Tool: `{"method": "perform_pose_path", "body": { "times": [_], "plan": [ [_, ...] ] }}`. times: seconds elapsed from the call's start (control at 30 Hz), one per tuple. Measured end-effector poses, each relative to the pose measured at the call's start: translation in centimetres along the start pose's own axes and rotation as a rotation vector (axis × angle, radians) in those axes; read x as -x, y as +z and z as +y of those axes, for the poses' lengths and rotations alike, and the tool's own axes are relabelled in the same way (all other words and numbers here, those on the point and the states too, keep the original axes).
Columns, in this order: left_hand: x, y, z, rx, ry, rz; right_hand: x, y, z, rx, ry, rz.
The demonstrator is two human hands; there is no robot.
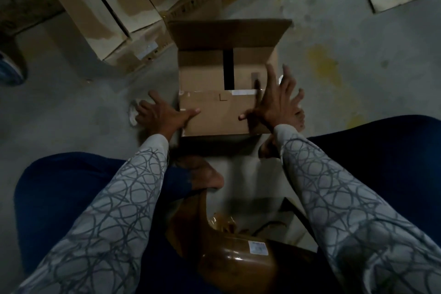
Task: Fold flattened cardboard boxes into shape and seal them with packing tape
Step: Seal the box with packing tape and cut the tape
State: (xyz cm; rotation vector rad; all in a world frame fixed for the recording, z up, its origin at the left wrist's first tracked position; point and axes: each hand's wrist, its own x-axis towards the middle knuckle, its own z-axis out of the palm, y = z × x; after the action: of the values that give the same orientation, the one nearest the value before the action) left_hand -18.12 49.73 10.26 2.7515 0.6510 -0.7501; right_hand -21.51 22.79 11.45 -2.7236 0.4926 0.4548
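Cardboard box (pixel 202 74) is sitting on the floor (pixel 346 102) at centre, far flap (pixel 229 33) raised; left hand (pixel 162 114) and right hand (pixel 276 105), fingers spread and grasping nothing, are pressing its near flap (pixel 214 119) at either edge.

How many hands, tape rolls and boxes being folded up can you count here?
Hands: 2, the left hand and the right hand
Cardboard box being folded: 1
Brown packing tape roll: 1
Total: 4
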Motion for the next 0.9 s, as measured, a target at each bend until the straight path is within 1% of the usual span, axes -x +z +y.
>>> {"method": "perform_pose_path", "body": {
  "times": [0.03, 0.1, 0.17, 0.23, 0.33, 0.43, 0.47, 0.5, 0.57, 0.63, 0.67, 0.77, 0.87, 0.9],
  "plan": [
    [-0.2, -0.2, 0.2, -0.007, 0.017, 0.035, -0.5, -0.4, -0.8, -0.002, -0.028, 0.061],
    [-0.5, -0.4, 0.9, -0.031, 0.066, 0.114, -2.3, -1.5, -2.7, 0.031, -0.184, 0.205],
    [-0.6, -0.5, 1.4, -0.045, 0.078, 0.159, -4.4, -2.8, -4.6, 0.014, -0.281, 0.264],
    [-0.6, -0.3, 1.6, -0.033, 0.091, 0.165, -5.8, -3.9, -5.9, 0.055, -0.306, 0.297],
    [-0.6, -0.2, 1.6, 0.015, 0.107, 0.154, -6.6, -4.0, -6.1, 0.104, -0.327, 0.291],
    [-0.9, 0.2, 1.0, 0.059, 0.123, 0.174, -4.5, -1.7, -5.4, 0.091, -0.297, 0.392],
    [-0.9, 0.3, 1.0, 0.05, 0.141, 0.193, -3.5, -0.3, -5.0, 0.058, -0.27, 0.391],
    [-0.8, 0.4, 1.1, 0.021, 0.171, 0.206, -2.5, 1.2, -4.5, 0.009, -0.241, 0.351],
    [-0.4, 0.3, 1.5, -0.049, 0.264, 0.176, -0.9, 3.8, -3.7, -0.015, -0.191, 0.158],
    [0.0, 0.5, 1.6, -0.101, 0.358, 0.079, -0.1, 5.3, -3.1, 0.038, -0.154, -0.012],
    [0.1, 0.8, 1.6, -0.12, 0.375, 0.025, 0.0, 5.4, -3.1, 0.062, -0.142, -0.052],
    [-0.2, 1.2, 1.6, -0.158, 0.339, -0.089, -0.6, 4.0, -3.3, 0.097, -0.152, -0.149],
    [-0.4, 0.6, 1.8, -0.162, 0.326, -0.152, -2.1, 1.9, -2.9, 0.104, -0.18, -0.301],
    [-0.3, 0.6, 1.7, -0.139, 0.319, -0.162, -2.5, 1.3, -2.7, 0.084, -0.159, -0.34]
  ]
}}
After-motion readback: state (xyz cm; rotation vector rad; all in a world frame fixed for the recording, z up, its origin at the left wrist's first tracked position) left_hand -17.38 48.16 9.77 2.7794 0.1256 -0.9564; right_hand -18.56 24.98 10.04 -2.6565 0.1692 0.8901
